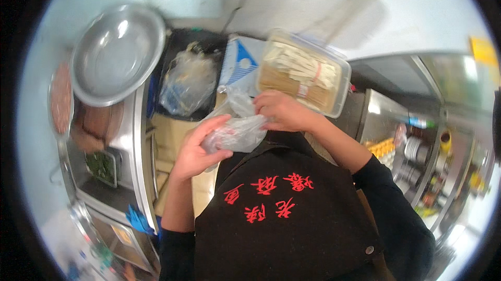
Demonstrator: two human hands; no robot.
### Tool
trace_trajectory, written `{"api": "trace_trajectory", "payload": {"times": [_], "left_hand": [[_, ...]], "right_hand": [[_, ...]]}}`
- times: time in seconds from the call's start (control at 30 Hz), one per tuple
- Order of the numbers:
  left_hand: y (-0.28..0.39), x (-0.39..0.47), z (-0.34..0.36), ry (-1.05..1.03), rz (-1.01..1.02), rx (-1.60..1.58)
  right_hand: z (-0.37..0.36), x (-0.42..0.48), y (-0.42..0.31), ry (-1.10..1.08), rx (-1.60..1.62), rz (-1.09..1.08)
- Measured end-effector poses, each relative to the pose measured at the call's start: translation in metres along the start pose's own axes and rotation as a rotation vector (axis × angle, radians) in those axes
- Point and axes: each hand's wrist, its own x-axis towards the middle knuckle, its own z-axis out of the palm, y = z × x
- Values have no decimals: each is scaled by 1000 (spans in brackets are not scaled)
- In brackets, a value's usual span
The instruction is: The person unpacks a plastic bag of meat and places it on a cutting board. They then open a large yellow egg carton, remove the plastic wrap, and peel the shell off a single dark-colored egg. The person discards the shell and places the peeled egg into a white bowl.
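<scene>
A clear plastic bag (pixel 240 134) with something reddish inside hangs between my two hands, in front of my dark apron (pixel 289 222). My left hand (pixel 201 146) cups it from the left side, thumb below and fingers above. At the bag's gathered upper right part, the fingers of my right hand (pixel 282 110) pinch the plastic. What the bag contains is blurred by the film. Just beyond my right hand stands a clear plastic box (pixel 342 93) holding bundled thin wooden sticks (pixel 283 83) and white paper-wrapped pieces (pixel 305 63).
A black bin (pixel 221 42) with crumpled plastic bags (pixel 188 79) stands ahead, beside a blue-and-white carton (pixel 240 62). To the left, a large metal basin (pixel 117 56) rests by a steel counter (pixel 137 155). Blue gloves (pixel 137 219) hang at that counter's edge. Shelves with stacked bowls (pixel 415 150) are at right.
</scene>
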Motion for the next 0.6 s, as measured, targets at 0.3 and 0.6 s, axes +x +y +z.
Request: {"api": "trace_trajectory", "payload": {"times": [0.3,0.6], "left_hand": [[101,90,174,-272,524,993],[141,253,393,-578,1099,1072]], "right_hand": [[-19,-297,-79,688,-514,283],[-50,-550,31,1272,-849,878]]}}
